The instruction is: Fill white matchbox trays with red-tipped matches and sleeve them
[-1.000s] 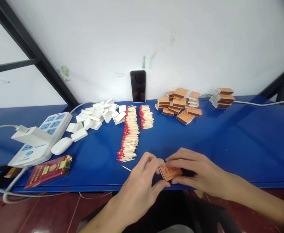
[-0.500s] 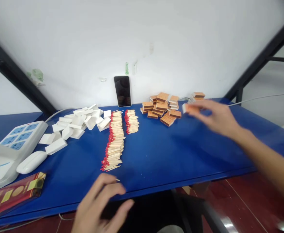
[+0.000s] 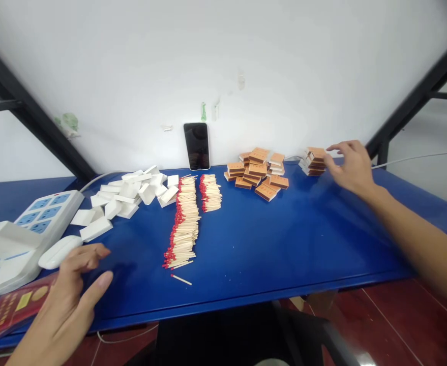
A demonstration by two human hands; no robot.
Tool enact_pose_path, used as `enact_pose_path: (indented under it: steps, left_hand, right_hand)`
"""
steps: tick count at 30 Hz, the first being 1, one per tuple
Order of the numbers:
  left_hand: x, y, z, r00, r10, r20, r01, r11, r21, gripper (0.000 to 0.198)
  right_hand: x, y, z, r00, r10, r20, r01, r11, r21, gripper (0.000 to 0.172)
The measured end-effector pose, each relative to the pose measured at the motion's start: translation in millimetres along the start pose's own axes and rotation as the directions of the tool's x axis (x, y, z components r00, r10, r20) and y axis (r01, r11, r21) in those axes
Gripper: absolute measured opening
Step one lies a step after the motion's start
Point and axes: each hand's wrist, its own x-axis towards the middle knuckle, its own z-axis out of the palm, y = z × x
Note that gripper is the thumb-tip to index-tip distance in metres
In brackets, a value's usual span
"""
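My right hand [image 3: 349, 163] is open beside a small stack of orange matchboxes [image 3: 316, 158] at the back right, its fingertips close to the stack's right side. My left hand [image 3: 72, 300] hovers open over the front left of the table, with nothing between thumb and fingers. A long row of red-tipped matches [image 3: 185, 223] lies in the middle, with a shorter row [image 3: 210, 193] to its right. One single match [image 3: 181, 279] lies in front of the long row. White box trays [image 3: 129, 195] are heaped at the left. More orange matchboxes [image 3: 259, 170] form a loose pile right of the matches.
A black phone [image 3: 197, 146] leans on the wall behind the matches. On the left are a white power strip [image 3: 48, 218], a white oval case [image 3: 60, 251] and a red packet [image 3: 21, 307]. Black metal bars [image 3: 36, 112] slant at both sides.
My right hand has moved the matchbox it held onto the back right stack and let go of it. My left hand has moved left, away from the matches. The view has shifted slightly.
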Motion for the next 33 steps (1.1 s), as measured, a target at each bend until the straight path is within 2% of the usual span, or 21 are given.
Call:
enact_pose_path:
  steps: [1, 2, 3, 4, 7, 8, 9, 12, 15, 17, 20, 23, 26, 28, 29, 30, 31, 33]
  left_hand:
    - [6, 7, 1.4, 0.998, -0.053, -0.032, 0.054, 0.998, 0.032, 0.014]
    - [12, 13, 1.6, 0.995, -0.082, -0.052, 0.084, 0.995, 0.047, 0.011]
    - [18, 19, 0.9, 0.992, -0.084, -0.091, 0.091, 0.993, 0.078, 0.013]
    - [25, 24, -0.2, 0.993, -0.069, -0.091, 0.080, 0.989, 0.126, 0.016]
    - [46, 32, 0.2, 0.999, 0.004, 0.038, -0.016, 0.944, 0.331, 0.021]
    - [55, 33, 2.9, 0.996, 0.076, 0.052, -0.091, 0.921, 0.380, 0.022]
    - [64, 32, 7.2, 0.986, 0.099, 0.132, -0.148, 0.889, 0.433, 0.024]
    - [94, 34, 25.9, 0.971, 0.198, 0.131, -0.238, 0.793, 0.561, 0.032]
    - [121, 43, 44.4, 0.958, 0.229, 0.174, -0.287, 0.785, 0.549, 0.039]
    - [134, 50, 52.7, 0.957, 0.201, 0.210, -0.285, 0.789, 0.544, 0.041]
    - [144, 51, 58.9, 0.953, 0.159, 0.259, -0.283, 0.774, 0.566, 0.041]
    - [145, 42, 61.6, 0.949, 0.156, 0.275, -0.291, 0.771, 0.566, 0.037]
    - [143, 36, 64.7, 0.950, 0.163, 0.265, -0.289, 0.778, 0.557, 0.033]
    - [142, 34, 67.6, 0.957, 0.160, 0.241, -0.271, 0.788, 0.552, 0.033]
    - [142, 34, 68.9, 0.961, 0.157, 0.227, -0.260, 0.794, 0.549, 0.033]
    - [142, 34, 69.8, 0.965, 0.154, 0.211, -0.246, 0.800, 0.546, 0.033]
    - [143, 34, 69.7, 0.970, 0.149, 0.192, -0.231, 0.807, 0.543, 0.033]
    - [144, 35, 65.3, 0.980, 0.136, 0.148, -0.195, 0.818, 0.540, 0.034]
  right_hand:
    - [-5, -15, -2, 0.997, -0.076, 0.020, 0.075, 0.997, 0.019, 0.033]
    - [-11, -30, -4, 0.971, -0.206, 0.117, 0.198, 0.977, 0.081, 0.032]
    - [-18, -46, -4, 0.915, -0.333, 0.226, 0.305, 0.940, 0.151, 0.033]
    - [-24, -60, -3, 0.864, -0.418, 0.281, 0.373, 0.906, 0.201, 0.036]
    - [-39, -84, 7, 0.827, -0.468, 0.313, 0.408, 0.881, 0.240, 0.041]
    - [-42, -86, 11, 0.828, -0.466, 0.311, 0.406, 0.882, 0.240, 0.041]
    - [-43, -86, 15, 0.830, -0.463, 0.311, 0.403, 0.883, 0.239, 0.040]
    - [-43, -81, 20, 0.858, -0.437, 0.268, 0.387, 0.895, 0.221, 0.035]
    - [-46, -84, 10, 0.877, -0.441, 0.192, 0.398, 0.889, 0.227, 0.030]
    - [-54, -93, -2, 0.887, -0.448, 0.113, 0.407, 0.874, 0.266, 0.029]
    - [-75, -109, -21, 0.899, -0.437, -0.003, 0.411, 0.844, 0.343, 0.029]
    - [-95, -123, -40, 0.877, -0.477, 0.062, 0.410, 0.808, 0.424, 0.032]
    - [-105, -142, -58, 0.893, -0.438, 0.104, 0.341, 0.809, 0.479, 0.033]
    - [-106, -163, -70, 0.887, -0.453, 0.090, 0.340, 0.772, 0.537, 0.026]
    - [-106, -176, -74, 0.857, -0.506, 0.098, 0.367, 0.733, 0.573, 0.016]
    - [-105, -192, -78, 0.796, -0.591, 0.131, 0.394, 0.670, 0.629, 0.008]
    - [-105, -209, -80, 0.723, -0.667, 0.179, 0.399, 0.615, 0.680, 0.015]
    - [-105, -244, -80, 0.623, -0.760, 0.186, 0.418, 0.524, 0.742, 0.025]
